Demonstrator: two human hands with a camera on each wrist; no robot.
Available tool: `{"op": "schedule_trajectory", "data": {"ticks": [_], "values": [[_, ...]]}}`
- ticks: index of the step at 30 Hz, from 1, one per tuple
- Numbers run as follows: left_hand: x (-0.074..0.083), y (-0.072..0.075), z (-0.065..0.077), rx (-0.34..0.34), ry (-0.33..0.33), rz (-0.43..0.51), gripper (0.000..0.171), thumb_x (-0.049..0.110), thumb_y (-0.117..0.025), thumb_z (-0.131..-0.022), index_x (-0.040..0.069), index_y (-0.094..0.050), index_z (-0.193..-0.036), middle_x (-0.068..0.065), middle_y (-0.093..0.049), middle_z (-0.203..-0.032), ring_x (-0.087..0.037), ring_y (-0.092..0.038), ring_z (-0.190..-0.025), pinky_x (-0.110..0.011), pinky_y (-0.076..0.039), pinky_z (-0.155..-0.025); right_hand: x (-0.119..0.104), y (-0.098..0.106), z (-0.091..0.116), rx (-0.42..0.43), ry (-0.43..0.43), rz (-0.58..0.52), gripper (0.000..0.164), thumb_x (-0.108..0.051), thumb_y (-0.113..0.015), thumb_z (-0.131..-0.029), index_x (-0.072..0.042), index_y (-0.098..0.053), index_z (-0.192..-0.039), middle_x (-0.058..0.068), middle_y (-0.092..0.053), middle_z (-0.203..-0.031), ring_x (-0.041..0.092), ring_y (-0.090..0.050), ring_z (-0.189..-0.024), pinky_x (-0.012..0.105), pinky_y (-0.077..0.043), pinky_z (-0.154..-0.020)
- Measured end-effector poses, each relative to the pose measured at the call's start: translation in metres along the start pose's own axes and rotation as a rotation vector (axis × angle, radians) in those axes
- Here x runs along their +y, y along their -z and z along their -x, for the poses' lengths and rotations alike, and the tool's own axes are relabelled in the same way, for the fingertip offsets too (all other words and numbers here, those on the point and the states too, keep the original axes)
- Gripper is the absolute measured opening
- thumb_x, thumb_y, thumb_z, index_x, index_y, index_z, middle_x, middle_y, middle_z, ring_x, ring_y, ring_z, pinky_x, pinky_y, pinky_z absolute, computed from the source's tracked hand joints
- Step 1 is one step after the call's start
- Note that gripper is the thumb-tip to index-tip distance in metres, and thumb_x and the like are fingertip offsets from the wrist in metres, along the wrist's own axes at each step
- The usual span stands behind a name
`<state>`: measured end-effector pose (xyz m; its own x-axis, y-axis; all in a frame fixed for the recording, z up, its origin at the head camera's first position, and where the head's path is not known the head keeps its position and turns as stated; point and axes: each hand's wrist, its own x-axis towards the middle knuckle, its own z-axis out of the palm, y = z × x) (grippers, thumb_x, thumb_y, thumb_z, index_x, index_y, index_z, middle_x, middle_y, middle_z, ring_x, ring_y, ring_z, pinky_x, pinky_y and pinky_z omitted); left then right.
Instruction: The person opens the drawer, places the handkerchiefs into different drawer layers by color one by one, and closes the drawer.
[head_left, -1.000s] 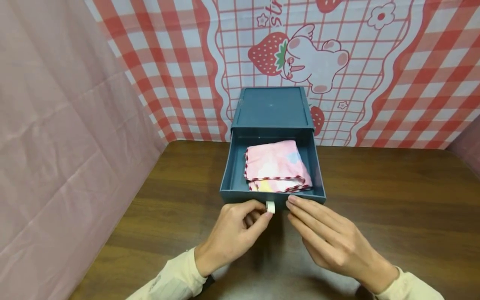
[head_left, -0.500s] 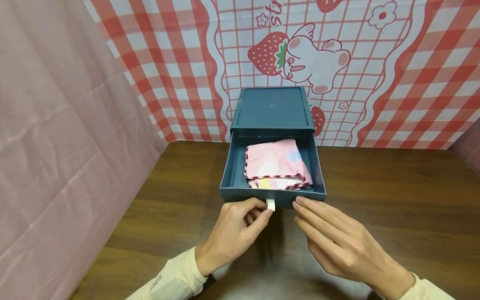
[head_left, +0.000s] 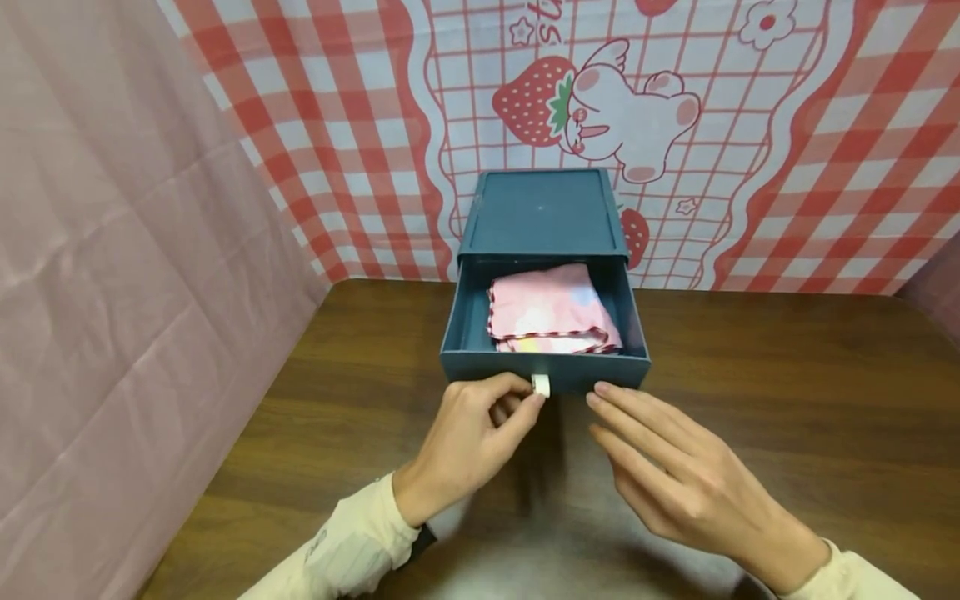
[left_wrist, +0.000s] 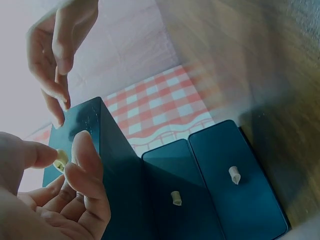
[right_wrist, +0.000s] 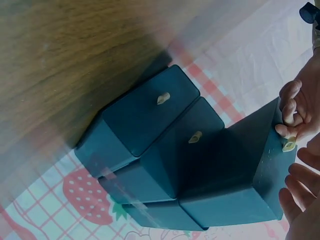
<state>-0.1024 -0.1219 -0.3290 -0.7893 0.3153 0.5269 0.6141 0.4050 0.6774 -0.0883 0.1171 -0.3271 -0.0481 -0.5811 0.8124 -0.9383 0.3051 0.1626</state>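
Note:
The top drawer point(head_left: 487, 364) of a dark blue-green drawer cabinet point(head_left: 542, 212) stands pulled out. Inside it lies a folded pink cloth point(head_left: 543, 304) with a red-and-white edge. My left hand point(head_left: 457, 442) pinches the small pale pull tab point(head_left: 541, 386) at the middle of the drawer front between thumb and index finger. To the right of the tab, my right hand point(head_left: 686, 479) has its straight fingers at the drawer front. In the right wrist view the pull tab point(right_wrist: 289, 144) shows at the fingertips of my left hand point(right_wrist: 305, 107).
Two lower drawers sit closed, the middle one point(left_wrist: 160, 215) and the bottom one point(left_wrist: 250, 205), each with a pale tab. The cabinet stands on a brown wooden table point(head_left: 765, 375). Behind it hangs a red-checked strawberry cloth point(head_left: 360, 150), with a pink curtain point(head_left: 135, 275) at left.
The drawer has slid part of the way back into the cabinet, carrying the pink cloth with it. My left hand has moved forward with the tab; my right fingers have shifted slightly right along the front.

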Motion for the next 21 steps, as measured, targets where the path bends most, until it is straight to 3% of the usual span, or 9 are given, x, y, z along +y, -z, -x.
{"op": "schedule_trajectory", "data": {"ticks": [9, 15, 21], "values": [[-0.006, 0.000, -0.012, 0.018, 0.025, -0.031, 0.015, 0.022, -0.065, -0.098, 0.010, -0.072, -0.092, 0.009, -0.063, -0.070, 0.000, -0.054, -0.055, -0.020, -0.049, -0.051, 0.004, 0.002, 0.009, 0.019, 0.010, 0.038, 0.029, -0.008, -0.051, -0.098, 0.011, -0.069, -0.111, 0.028, -0.064, -0.123, 0.045, -0.064, -0.107, 0.036, -0.041, -0.108], [-0.011, 0.000, -0.019, 0.028, 0.036, -0.049, 0.015, 0.021, -0.064, -0.098, 0.009, -0.072, -0.093, 0.009, -0.062, -0.069, 0.000, -0.054, -0.054, -0.020, -0.048, -0.051, 0.002, 0.006, 0.019, -0.045, -0.023, 0.056, 0.033, -0.012, -0.048, -0.100, 0.009, -0.069, -0.115, 0.025, -0.064, -0.125, 0.044, -0.065, -0.105, 0.033, -0.037, -0.111], [-0.014, 0.000, -0.026, 0.020, 0.045, -0.055, 0.014, 0.019, -0.063, -0.098, 0.009, -0.072, -0.094, 0.009, -0.063, -0.068, 0.001, -0.055, -0.054, -0.022, -0.050, -0.051, -0.005, 0.011, 0.038, -0.147, -0.128, 0.079, 0.038, -0.019, -0.043, -0.104, 0.005, -0.070, -0.115, 0.018, -0.068, -0.118, 0.036, -0.065, -0.104, 0.027, -0.031, -0.114]]}}
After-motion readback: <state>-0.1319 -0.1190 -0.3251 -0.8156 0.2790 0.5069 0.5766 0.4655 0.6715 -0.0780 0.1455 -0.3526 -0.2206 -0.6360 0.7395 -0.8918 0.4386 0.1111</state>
